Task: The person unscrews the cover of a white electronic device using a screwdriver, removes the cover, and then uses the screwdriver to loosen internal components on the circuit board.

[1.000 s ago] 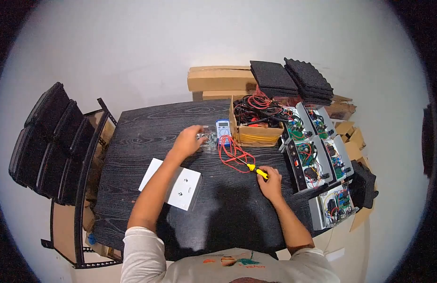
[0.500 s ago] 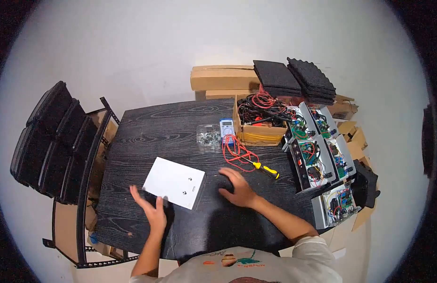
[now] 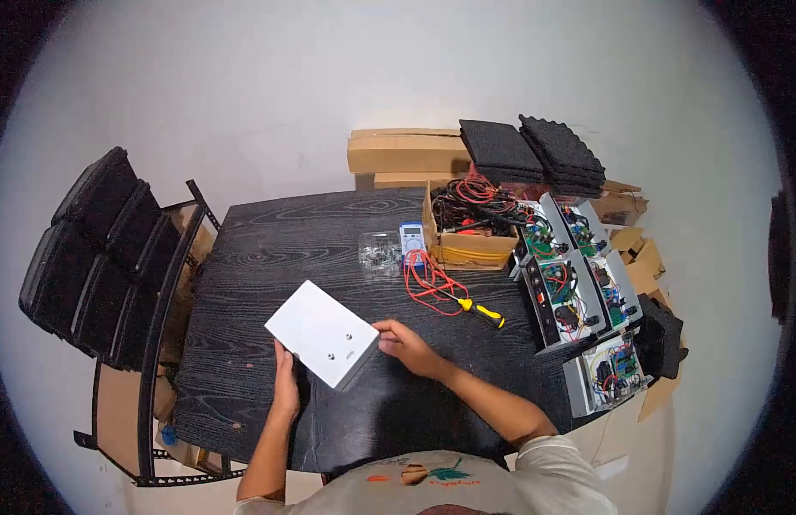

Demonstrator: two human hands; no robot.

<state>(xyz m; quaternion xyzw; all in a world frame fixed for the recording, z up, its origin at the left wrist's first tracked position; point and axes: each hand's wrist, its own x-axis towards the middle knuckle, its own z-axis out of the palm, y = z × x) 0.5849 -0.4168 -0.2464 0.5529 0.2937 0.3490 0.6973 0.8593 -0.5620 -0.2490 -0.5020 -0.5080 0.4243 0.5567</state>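
A white box-shaped enclosure (image 3: 319,328) with two small dark fittings and a small slot on its top face is between my hands, turned at an angle. My left hand (image 3: 285,382) grips its lower left side, the fingers partly hidden beneath. At its right edge, my right hand (image 3: 407,348) holds on with bent fingers. The enclosure looks raised a little off the black wood-grain table (image 3: 243,300). Beyond it, a yellow-and-black screwdriver (image 3: 482,312) lies beside the red test leads (image 3: 428,283) of a blue multimeter (image 3: 413,240).
A clear tray of small hardware (image 3: 379,253) sits left of the multimeter. Behind it stands a cardboard box of cables (image 3: 475,249). Several opened units with circuit boards (image 3: 570,292) line the right edge. A rack with black cases (image 3: 97,257) stands at left.
Both hands have closed in from either side and taken hold of the white enclosure. It has turned slightly and come up toward me. The view has tipped a little.
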